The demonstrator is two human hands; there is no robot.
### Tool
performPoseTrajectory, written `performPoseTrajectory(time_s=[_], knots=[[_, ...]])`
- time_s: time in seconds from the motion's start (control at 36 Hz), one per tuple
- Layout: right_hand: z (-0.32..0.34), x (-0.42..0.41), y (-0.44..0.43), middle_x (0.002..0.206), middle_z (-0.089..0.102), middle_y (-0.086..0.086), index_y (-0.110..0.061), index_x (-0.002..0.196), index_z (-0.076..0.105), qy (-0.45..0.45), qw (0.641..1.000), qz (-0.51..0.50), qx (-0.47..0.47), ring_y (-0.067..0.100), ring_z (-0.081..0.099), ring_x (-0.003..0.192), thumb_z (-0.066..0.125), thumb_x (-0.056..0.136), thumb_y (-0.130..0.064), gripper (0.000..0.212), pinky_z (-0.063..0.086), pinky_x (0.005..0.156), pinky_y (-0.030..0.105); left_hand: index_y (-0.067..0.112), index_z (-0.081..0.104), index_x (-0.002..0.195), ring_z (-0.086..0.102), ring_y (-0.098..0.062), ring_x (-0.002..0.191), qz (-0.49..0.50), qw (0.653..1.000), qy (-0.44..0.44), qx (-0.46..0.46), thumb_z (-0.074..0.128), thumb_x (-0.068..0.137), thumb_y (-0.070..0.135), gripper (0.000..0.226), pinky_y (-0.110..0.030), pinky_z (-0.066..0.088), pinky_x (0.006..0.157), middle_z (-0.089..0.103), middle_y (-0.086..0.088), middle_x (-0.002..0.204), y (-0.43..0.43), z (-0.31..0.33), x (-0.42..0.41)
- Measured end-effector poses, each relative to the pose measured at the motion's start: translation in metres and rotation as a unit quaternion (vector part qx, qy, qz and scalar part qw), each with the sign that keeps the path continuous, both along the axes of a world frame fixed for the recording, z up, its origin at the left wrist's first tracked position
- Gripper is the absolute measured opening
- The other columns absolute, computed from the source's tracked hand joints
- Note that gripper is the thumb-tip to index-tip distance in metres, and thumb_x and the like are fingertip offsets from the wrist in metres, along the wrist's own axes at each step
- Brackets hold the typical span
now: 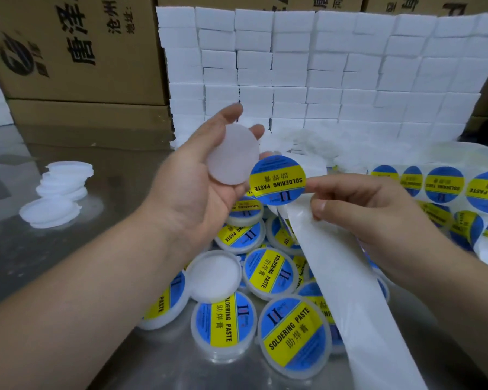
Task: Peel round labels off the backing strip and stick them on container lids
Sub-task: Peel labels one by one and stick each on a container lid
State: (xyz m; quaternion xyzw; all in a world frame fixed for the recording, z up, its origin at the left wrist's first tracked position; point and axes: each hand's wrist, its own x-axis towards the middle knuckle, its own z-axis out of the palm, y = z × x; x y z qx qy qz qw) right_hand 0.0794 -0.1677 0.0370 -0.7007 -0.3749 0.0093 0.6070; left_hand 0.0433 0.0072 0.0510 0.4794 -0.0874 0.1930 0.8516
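While the backing strip (347, 280) is trailing down over the heap of labelled lids (268, 273), my left hand (206, 175) is cradling a blank lid (233, 154) — my right hand (358, 205) is pinching a peeled round label (278, 180) just beside it.

Left hand (206, 175) raised, palm up, fingers cupped; right hand (358, 204) lower, fingers pinched.
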Motion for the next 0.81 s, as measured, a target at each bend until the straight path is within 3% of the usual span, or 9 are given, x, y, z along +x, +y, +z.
performPoseTrajectory(time_s=[0.06,0.11,0.17,0.22,0.36,0.56,0.81], knots=[[0.0,0.001,0.0,0.064,0.057,-0.007,-0.048,0.072,0.072,-0.004,1.0,-0.004,0.0,0.01,0.051,0.068,0.058,0.066,-0.02,0.032,0.039,0.072,0.032,0.019,0.064,0.093,0.068,-0.033,0.083,-0.005,1.0,-0.024,-0.019,0.04,0.093,0.024,0.025,-0.036,0.056,0.076,0.072,-0.01,0.093,0.005,0.005,-0.002],[0.001,0.001,-0.001,0.06,0.056,-0.012,-0.049,0.076,0.072,-0.01,1.0,0.006,-0.007,0.005,0.05,0.063,0.058,0.067,-0.02,0.034,0.039,0.066,0.026,0.017,0.064,0.092,0.068,-0.034,0.08,-0.022,0.999,-0.038,-0.024,0.038,0.092,0.025,0.027,-0.031,0.056,0.065,0.072,-0.01,0.09,0.007,0.007,-0.003],[0.001,-0.001,-0.002,0.059,0.055,-0.013,-0.048,0.078,0.072,-0.01,0.999,0.034,-0.019,0.004,0.047,0.061,0.058,0.067,-0.019,0.034,0.037,0.059,0.019,0.015,0.063,0.092,0.067,-0.035,0.086,-0.043,0.998,-0.035,-0.015,0.036,0.091,0.028,0.03,-0.04,0.056,0.077,0.071,-0.014,0.091,0.004,0.005,-0.004],[0.001,-0.003,-0.002,0.059,0.055,-0.013,-0.045,0.078,0.073,0.0,0.998,0.057,-0.026,0.004,0.047,0.061,0.059,0.066,-0.018,0.033,0.037,0.056,0.016,0.011,0.063,0.093,0.065,-0.035,0.092,-0.065,0.998,-0.024,-0.007,0.032,0.093,0.03,0.036,-0.045,0.056,0.077,0.069,-0.019,0.093,0.0,0.002,-0.005],[0.003,-0.006,-0.002,0.058,0.055,-0.012,-0.042,0.073,0.074,0.016,0.996,0.086,-0.02,0.005,0.049,0.06,0.059,0.065,-0.014,0.033,0.04,0.054,0.012,0.014,0.064,0.093,0.068,-0.034,0.081,-0.079,0.996,-0.013,0.035,0.033,0.091,0.027,0.034,-0.04,0.057,0.065,0.071,-0.016,0.096,-0.001,-0.001,-0.007],[0.003,-0.005,-0.001,0.059,0.054,-0.009,-0.042,0.078,0.075,0.039,0.994,0.1,-0.003,0.006,0.049,0.061,0.059,0.064,-0.013,0.035,0.042,0.057,0.013,0.025,0.064,0.097,0.065,-0.032,0.1,-0.089,0.991,-0.03,0.097,0.046,0.073,0.026,0.03,-0.041,0.05,0.084,0.072,-0.008,0.098,-0.007,-0.004,-0.007],[0.004,-0.005,-0.002,0.057,0.051,-0.008,-0.037,0.093,0.073,0.054,0.991,0.121,0.003,0.002,0.047,0.055,0.058,0.067,-0.012,0.039,0.04,0.053,0.01,0.021,0.063,0.088,0.068,-0.025,0.083,-0.104,0.991,-0.021,0.078,0.041,0.086,0.031,0.024,-0.037,0.056,0.07,0.072,-0.009,0.097,-0.009,-0.006,-0.006]])
